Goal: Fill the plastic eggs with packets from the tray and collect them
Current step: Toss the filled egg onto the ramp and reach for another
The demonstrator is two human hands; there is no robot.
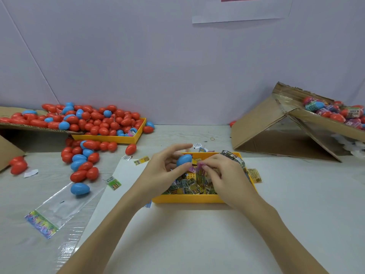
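My left hand (pixel 165 167) holds a blue plastic egg (pixel 184 159) between thumb and fingers, above the near yellow tray (pixel 187 199). That tray is full of small printed packets (pixel 189 186). My right hand (pixel 221 173) hovers over the tray and pinches a pink packet (pixel 194 168) right beside the egg. Loose red and blue eggs (pixel 83 165) lie on the table at the left.
A second yellow tray (pixel 110 138) and a cardboard flap at the back left carry a heap of eggs. A tilted cardboard box (pixel 286 127) at the right holds wrapped eggs (pixel 335 112). A clear plastic bag (pixel 59 208) and stray packets lie on the table.
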